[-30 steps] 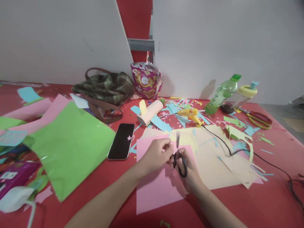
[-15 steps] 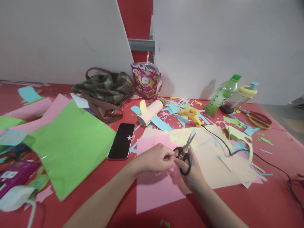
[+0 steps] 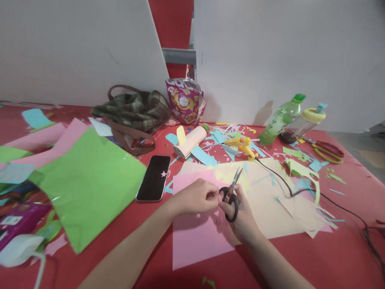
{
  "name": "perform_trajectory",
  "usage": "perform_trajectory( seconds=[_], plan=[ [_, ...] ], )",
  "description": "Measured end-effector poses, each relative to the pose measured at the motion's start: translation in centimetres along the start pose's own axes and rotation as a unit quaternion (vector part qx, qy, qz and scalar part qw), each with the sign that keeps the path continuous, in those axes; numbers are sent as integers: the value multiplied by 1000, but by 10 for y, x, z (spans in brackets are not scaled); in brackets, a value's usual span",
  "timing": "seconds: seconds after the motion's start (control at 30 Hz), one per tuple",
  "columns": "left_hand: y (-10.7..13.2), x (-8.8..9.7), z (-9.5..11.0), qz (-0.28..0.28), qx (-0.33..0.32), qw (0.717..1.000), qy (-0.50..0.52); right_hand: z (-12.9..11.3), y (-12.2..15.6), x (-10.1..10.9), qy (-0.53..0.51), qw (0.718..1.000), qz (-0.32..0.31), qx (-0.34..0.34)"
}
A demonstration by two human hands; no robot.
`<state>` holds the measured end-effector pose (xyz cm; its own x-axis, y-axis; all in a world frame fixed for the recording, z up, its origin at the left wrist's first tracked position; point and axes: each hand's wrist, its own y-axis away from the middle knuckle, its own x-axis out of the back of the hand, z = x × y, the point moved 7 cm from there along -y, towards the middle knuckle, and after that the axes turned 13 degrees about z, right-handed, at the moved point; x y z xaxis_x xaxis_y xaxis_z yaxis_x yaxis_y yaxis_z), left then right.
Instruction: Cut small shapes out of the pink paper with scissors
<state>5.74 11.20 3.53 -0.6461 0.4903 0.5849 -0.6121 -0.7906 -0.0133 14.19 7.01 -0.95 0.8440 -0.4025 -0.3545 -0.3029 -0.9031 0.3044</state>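
Observation:
My right hand (image 3: 240, 218) grips small black-handled scissors (image 3: 231, 196), fingers through the loops, blades pointing up and to the right. My left hand (image 3: 197, 196) is closed in a pinch right beside the scissors' handles, holding something too small to make out. Both hands hover over a pink paper sheet (image 3: 195, 237) lying on the red table (image 3: 345, 257). A cream sheet (image 3: 270, 208) lies just to the right of the hands.
A black phone (image 3: 154, 178) lies left of the pink sheet, beside a large green sheet (image 3: 87, 184). Behind are a paper roll (image 3: 189, 141), a yellow glue gun (image 3: 242, 145) with black cord, a plaid bag (image 3: 132, 110), a snack pouch (image 3: 184, 100), two bottles (image 3: 281, 118) and red-handled scissors (image 3: 326, 150).
The scissors swung from pointing straight up to leaning right. My left hand's pinch dropped from beside the blades to beside the handles.

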Motion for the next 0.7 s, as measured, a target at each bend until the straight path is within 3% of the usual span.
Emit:
perform_trajectory(
  seconds=[0.43,0.7],
  plan=[
    [-4,8,-5,29,43,998,48,-4,-5,13,-19,997,71,33],
    [-3,-10,-8,6,93,988,121,-7,-5,15,-7,995,93,43]
  ],
)
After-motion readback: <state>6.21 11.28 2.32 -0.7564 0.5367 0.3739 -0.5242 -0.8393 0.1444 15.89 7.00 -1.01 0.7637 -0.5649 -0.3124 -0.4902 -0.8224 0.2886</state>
